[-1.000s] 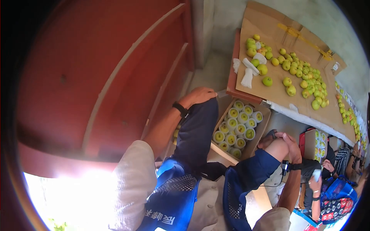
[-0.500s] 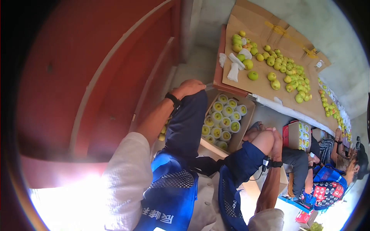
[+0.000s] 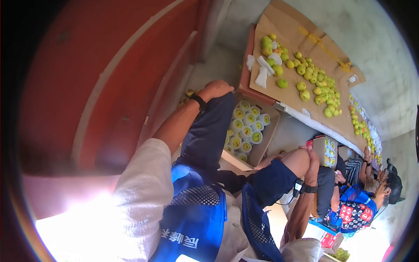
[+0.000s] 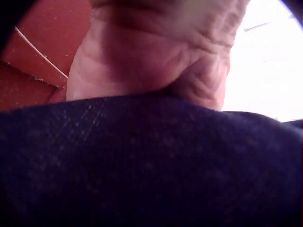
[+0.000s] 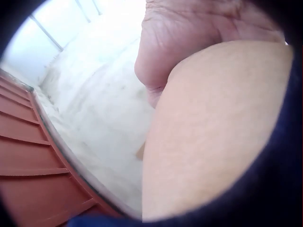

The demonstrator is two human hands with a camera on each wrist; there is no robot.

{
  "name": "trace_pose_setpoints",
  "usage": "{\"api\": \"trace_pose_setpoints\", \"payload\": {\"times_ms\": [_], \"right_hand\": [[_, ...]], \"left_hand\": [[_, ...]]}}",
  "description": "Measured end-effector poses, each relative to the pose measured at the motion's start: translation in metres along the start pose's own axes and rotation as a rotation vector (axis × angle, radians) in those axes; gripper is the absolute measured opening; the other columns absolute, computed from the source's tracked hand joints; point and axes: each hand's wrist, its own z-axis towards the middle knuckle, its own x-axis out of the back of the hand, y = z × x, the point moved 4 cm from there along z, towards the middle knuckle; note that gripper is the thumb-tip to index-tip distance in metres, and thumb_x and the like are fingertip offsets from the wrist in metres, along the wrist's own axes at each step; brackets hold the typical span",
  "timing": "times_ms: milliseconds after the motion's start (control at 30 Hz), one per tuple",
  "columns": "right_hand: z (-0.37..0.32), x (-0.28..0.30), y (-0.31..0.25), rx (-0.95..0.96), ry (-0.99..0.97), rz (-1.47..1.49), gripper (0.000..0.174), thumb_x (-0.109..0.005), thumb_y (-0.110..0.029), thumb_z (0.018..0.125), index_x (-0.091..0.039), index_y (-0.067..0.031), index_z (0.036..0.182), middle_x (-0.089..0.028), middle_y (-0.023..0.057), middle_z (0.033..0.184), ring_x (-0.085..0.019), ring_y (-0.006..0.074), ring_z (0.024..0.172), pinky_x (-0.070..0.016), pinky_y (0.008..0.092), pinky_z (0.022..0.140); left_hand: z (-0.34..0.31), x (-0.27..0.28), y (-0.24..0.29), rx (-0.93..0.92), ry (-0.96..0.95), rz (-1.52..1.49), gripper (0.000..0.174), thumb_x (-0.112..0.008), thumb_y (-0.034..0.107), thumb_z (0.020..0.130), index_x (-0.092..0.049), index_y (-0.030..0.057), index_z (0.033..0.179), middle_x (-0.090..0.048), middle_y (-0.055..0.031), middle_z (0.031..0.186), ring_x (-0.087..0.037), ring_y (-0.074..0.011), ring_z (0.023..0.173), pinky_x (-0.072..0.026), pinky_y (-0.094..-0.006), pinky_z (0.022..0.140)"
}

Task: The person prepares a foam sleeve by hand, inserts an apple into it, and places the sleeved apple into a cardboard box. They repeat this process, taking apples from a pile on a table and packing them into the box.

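Observation:
In the head view my left hand (image 3: 216, 89) rests on the knee of the dark blue trouser leg (image 3: 208, 126). The left wrist view has its palm (image 4: 151, 56) lying against the dark cloth (image 4: 151, 161). My right hand (image 3: 312, 158) lies on the bare knee (image 3: 297, 160), below the rolled-up trouser leg. In the right wrist view that palm (image 5: 189, 38) touches the bare skin of the leg (image 5: 218, 127). Neither hand holds an object. Beyond the knees stands a cardboard box (image 3: 265, 142) of green apples in white foam nets.
Loose green apples (image 3: 323, 83) lie on a cardboard-covered table (image 3: 286, 98). A second box of netted apples (image 3: 321, 153) stands farther right. Beside it sits a person in a dark cap (image 3: 395, 187), near a patterned bag (image 3: 357, 215). A red door (image 3: 109, 83) is at the left.
The head view has shifted, so the table and boxes appear farther left and slightly higher. Both hands remain on the knees. The neighbouring person's head and cap have come into view.

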Motion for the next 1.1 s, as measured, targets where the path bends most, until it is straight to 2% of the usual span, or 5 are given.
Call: {"api": "trace_pose_setpoints", "payload": {"times_ms": [433, 500, 833, 967, 1100], "right_hand": [[0.03, 0.022, 0.065, -0.208, -0.069, 0.347, 0.046, -0.044, -0.035, 0.106, -0.068, 0.0032, 0.112, -0.072, 0.015, 0.104, -0.068, 0.024, 0.097, -0.0519, 0.0358, 0.094], [0.032, 0.026, 0.08, -0.249, -0.043, 0.462, 0.049, -0.043, -0.039, 0.107, -0.067, 0.0025, 0.116, -0.072, 0.0153, 0.108, -0.068, 0.0247, 0.101, -0.0518, 0.037, 0.096], [-0.017, 0.011, 0.143, -0.282, 0.242, 0.79, 0.056, -0.045, -0.044, 0.108, -0.055, 0.001, 0.139, -0.065, 0.0146, 0.129, -0.064, 0.0241, 0.116, -0.0496, 0.0353, 0.103], [-0.074, 0.008, 0.249, -0.28, 0.141, 0.581, 0.051, -0.053, -0.034, 0.105, -0.053, 0.0031, 0.139, -0.064, 0.0107, 0.129, -0.062, 0.0194, 0.115, -0.0506, 0.0326, 0.099], [-0.124, -0.013, 0.259, -0.277, 0.118, 0.384, 0.05, -0.052, -0.024, 0.104, -0.049, 0.005, 0.144, -0.058, 0.0137, 0.139, -0.056, 0.0202, 0.126, -0.0459, 0.0323, 0.105]], "left_hand": [[-0.016, 0.011, 0.001, -0.079, 0.075, -0.118, 0.046, -0.052, 0.042, 0.097, -0.071, 0.0004, 0.1, -0.071, -0.0212, 0.104, -0.066, -0.0377, 0.1, -0.0477, -0.0418, 0.09], [-0.017, 0.013, -0.006, -0.021, 0.052, -0.219, 0.04, -0.057, 0.034, 0.099, -0.071, -0.0029, 0.103, -0.074, -0.0136, 0.099, -0.066, -0.0226, 0.094, -0.0489, -0.0341, 0.087], [-0.009, 0.007, -0.009, 0.034, -0.054, -0.276, 0.037, -0.057, 0.03, 0.101, -0.072, -0.0034, 0.107, -0.073, -0.0078, 0.1, -0.064, -0.0153, 0.096, -0.0476, -0.0294, 0.09], [-0.008, 0.004, 0.006, 0.077, -0.076, -0.281, 0.037, -0.054, 0.03, 0.102, -0.072, -0.0025, 0.106, -0.072, -0.0058, 0.097, -0.063, -0.014, 0.093, -0.047, -0.0282, 0.089], [-0.005, -0.002, 0.01, 0.113, -0.071, -0.276, 0.037, -0.053, 0.029, 0.103, -0.072, -0.0025, 0.104, -0.069, -0.004, 0.094, -0.061, -0.0136, 0.089, -0.047, -0.0284, 0.085]]}}
